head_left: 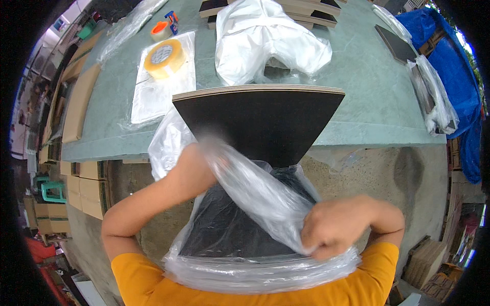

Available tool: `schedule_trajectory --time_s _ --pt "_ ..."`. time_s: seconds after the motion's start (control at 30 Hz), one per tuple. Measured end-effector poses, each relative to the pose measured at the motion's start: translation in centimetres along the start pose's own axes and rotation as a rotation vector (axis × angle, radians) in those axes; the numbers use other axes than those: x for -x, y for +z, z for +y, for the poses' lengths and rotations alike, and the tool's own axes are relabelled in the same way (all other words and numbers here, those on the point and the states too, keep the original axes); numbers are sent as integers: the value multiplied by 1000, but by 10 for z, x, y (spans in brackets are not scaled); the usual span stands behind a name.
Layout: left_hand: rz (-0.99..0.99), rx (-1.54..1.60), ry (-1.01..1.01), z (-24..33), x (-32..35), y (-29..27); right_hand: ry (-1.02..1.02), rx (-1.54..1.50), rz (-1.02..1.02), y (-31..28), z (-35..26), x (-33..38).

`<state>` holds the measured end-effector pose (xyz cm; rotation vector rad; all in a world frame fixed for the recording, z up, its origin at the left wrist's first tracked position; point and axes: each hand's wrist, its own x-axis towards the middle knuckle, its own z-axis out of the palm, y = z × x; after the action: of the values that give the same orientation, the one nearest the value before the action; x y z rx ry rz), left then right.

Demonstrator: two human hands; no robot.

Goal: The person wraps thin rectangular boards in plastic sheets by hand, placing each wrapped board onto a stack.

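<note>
A black board [260, 120] with a pale layered edge stands tilted in front of me, its upper part bare and leaning at the table's near edge. Clear plastic film [255, 188] covers its lower part and bunches in folds against my body. My left hand [193, 166], a little blurred, is closed on one end of a gathered length of this film at the board's left side. Lower down on the right, my right hand [334, 224] grips the other end in a closed fist. The film stretches slantwise between both hands, across the board.
On the green table [357, 92] lie a large roll of clear tape [164, 58] on flat plastic sheets [168, 94], an orange-cored tape roll [160, 30] and a heap of white plastic bags [268, 43]. Cartons [87, 188] stand at left; a blue tarp [449, 66] hangs at right.
</note>
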<state>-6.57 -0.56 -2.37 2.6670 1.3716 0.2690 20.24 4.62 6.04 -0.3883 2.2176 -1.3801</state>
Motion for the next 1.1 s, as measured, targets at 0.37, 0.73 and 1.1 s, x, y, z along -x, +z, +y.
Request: schedule_trajectory --time_s 0.37,0.73,1.1 --pt "-404 -95 -97 30 -7 -23 881 838 376 28 73 19" --pt "469 719 -408 28 12 -76 480 672 2243 -9 52 63" --pt "553 -116 -530 -5 6 -49 779 1084 1704 3 65 27"
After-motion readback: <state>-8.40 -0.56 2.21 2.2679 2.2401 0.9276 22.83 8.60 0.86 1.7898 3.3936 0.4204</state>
